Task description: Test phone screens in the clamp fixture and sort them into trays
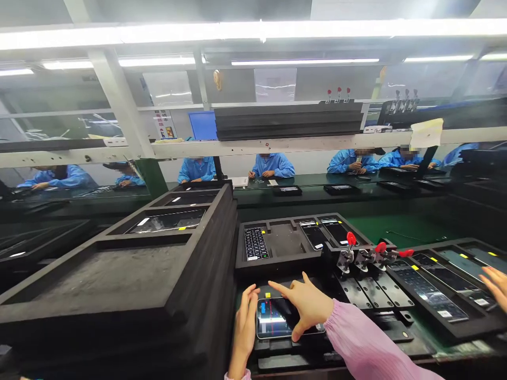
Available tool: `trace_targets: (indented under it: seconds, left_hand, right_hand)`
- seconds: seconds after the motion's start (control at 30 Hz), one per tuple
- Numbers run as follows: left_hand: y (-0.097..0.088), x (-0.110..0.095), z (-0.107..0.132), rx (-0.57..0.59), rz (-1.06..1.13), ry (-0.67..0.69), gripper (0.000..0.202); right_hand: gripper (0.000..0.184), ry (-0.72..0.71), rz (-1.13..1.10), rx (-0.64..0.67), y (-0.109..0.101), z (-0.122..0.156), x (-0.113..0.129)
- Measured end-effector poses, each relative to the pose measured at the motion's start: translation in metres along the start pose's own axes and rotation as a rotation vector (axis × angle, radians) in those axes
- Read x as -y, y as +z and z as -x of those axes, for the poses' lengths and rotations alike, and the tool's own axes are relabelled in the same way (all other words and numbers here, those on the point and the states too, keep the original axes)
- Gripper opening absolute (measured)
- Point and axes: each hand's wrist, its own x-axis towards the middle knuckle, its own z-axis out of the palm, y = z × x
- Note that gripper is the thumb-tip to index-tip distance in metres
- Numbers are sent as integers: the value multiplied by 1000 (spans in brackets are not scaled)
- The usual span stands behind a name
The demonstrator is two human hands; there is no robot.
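A smartphone [273, 319] with its screen facing up and lit lies lengthwise on a black fixture [283, 363] in front of me. A small yellow tab [268, 295] sticks out past its far edge. At the phone's left end is my left hand [244, 324], its fingers stretched out along that side. Over the phone's right half spreads my right hand [309, 305], with the index finger pointing left near the far edge and the thumb down by the near edge. Whether either hand presses on the phone I cannot tell. Beside my right wrist stand toggle clamps with red handles [380, 248].
Stacked black trays [174, 285] rise on my left. Behind the fixture, a foam tray [283, 237] holds several phones. Another phone tray [447, 330] lies right, where a co-worker's hand [497, 285] reaches in. People in blue [273, 165] sit across the bench.
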Motion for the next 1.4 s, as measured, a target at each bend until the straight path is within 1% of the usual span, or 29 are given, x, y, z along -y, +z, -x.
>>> trace_targets:
  seconds: [0.07, 0.1, 0.13, 0.2, 0.27, 0.37, 0.43, 0.47, 0.53, 0.6, 0.67, 0.73, 0.77, 0.83, 0.93, 1.03, 1.17, 1.3, 1.4]
  left_hand:
    - [0, -8, -10, 48, -154, 46, 41]
    - [1, -12, -16, 75, -201, 63, 38]
    - [2, -14, -22, 101, -225, 75, 36]
    - [4, -16, -33, 149, -243, 91, 34]
    - [5, -15, -39, 184, -254, 108, 34]
    - [5, -14, -40, 202, -259, 125, 33]
    - [7, -16, -37, 196, -264, 134, 34]
    - [10, -17, -35, 191, -266, 139, 34]
    - [19, -21, -31, 193, -262, 152, 32]
    - [32, -27, -27, 214, -243, 174, 30]
    - [46, -31, -25, 250, -213, 198, 29]
    - [55, -34, -23, 289, -183, 218, 28]
    - [57, -34, -23, 309, -169, 226, 28]
    - [57, -34, -23, 350, -143, 239, 28]
    - [52, -31, -22, 396, -115, 255, 26]
    - [49, -30, -20, 417, -96, 266, 23]
    - [53, -29, -19, 444, -77, 273, 22]
    - [59, -30, -22, 459, -59, 280, 23]
    - [64, -34, -24, 472, -39, 291, 24]
  right_hand:
    - [122, -2, -42, -11, -4, 7, 5]
    - [119, -1, -100, -54, -8, 14, 7]
    - [114, 3, -172, -122, -12, 22, 10]
    - [103, 23, -325, -300, -23, 42, 13]
    - [94, 65, -430, -449, -33, 63, 13]
    - [82, 149, -497, -595, -43, 92, 6]
    - [71, 209, -512, -699, -47, 104, -2]
    - [64, 231, -518, -765, -47, 108, -7]
    - [52, 253, -527, -938, -48, 111, -18]
    - [40, 233, -535, -1163, -48, 110, -28]
    - [29, 176, -521, -1389, -50, 108, -37]
    - [20, 120, -480, -1537, -54, 105, -43]
    - [17, 111, -454, -1579, -57, 104, -45]
    - [16, 127, -397, -1620, -64, 103, -46]
    - [16, 166, -318, -1592, -77, 99, -44]
    - [21, 173, -229, -1499, -89, 94, -42]
    - [35, 207, -87, -1367, -98, 88, -44]
    - [39, 276, -11, -1213, -99, 86, -50]
    - [36, 279, 8, -1160, -97, 88, -52]
